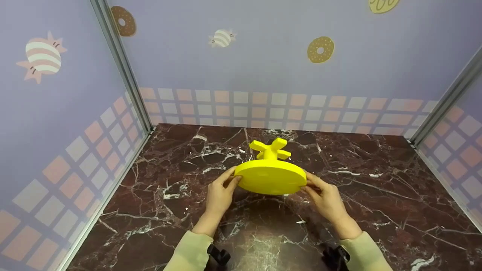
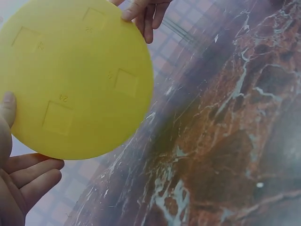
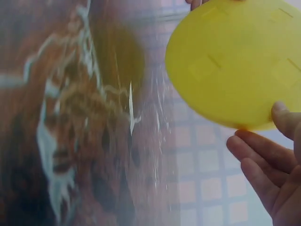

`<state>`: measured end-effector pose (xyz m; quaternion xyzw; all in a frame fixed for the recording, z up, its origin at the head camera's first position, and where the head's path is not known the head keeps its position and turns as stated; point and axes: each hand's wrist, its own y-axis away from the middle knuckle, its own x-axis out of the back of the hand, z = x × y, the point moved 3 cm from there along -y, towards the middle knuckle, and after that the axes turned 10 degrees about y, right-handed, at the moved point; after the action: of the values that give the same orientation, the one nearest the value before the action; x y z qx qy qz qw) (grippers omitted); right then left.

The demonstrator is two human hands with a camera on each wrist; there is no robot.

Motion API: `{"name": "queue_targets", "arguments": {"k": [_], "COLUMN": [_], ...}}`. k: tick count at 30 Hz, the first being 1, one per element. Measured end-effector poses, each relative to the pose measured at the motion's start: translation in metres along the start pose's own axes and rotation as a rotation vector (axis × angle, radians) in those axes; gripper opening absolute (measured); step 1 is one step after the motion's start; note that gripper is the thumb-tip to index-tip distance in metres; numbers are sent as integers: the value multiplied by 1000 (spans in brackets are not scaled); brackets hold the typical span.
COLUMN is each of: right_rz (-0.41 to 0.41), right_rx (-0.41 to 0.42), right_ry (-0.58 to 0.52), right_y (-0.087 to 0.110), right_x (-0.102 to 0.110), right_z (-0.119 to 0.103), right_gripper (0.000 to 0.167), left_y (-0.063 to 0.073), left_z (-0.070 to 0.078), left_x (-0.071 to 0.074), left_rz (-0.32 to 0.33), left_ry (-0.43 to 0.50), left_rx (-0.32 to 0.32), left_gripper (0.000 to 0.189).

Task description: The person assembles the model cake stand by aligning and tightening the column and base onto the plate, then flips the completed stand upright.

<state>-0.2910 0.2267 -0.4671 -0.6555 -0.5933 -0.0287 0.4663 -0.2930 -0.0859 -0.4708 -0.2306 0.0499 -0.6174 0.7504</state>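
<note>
Both hands hold up a yellow round-topped stand [image 1: 271, 178], tilted so the flat disc faces me. Behind the disc, a short post ends in a foot [image 1: 279, 143] with several arms. My left hand [image 1: 219, 194] pinches the disc's left edge, thumb on the face and fingers behind. Opposite it, my right hand [image 1: 328, 199] pinches the right edge the same way. In the left wrist view, the disc's face [image 2: 80, 80] shows shallow square recesses with small raised marks beside them. The post and foot are hidden in both wrist views.
Below the stand is a dark red marbled tabletop [image 1: 169, 210] with white veins. Lilac walls [image 1: 263, 67] with printed sweets and checks close in the back and sides, joined by metal corner posts [image 1: 120, 64].
</note>
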Motion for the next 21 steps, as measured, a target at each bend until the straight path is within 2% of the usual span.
{"name": "queue_targets", "arguments": {"k": [5, 13, 18, 21], "right_rz": [24, 46, 45, 30], "right_rx": [10, -46, -104, -142], "right_ry": [-88, -119, -149, -173], "right_y": [0, -3, -4, -4], "right_x": [2, 6, 8, 8], "right_z": [1, -5, -4, -1], "right_gripper": [49, 47, 47, 46], "left_y": [-1, -2, -3, -4], "left_z": [2, 6, 6, 6], "left_x": [1, 3, 3, 3], "left_rz": [-25, -106, -148, -178], "left_ry": [25, -3, 81, 151], "left_rx": [11, -73, -86, -68], "left_gripper": [48, 67, 68, 67]}}
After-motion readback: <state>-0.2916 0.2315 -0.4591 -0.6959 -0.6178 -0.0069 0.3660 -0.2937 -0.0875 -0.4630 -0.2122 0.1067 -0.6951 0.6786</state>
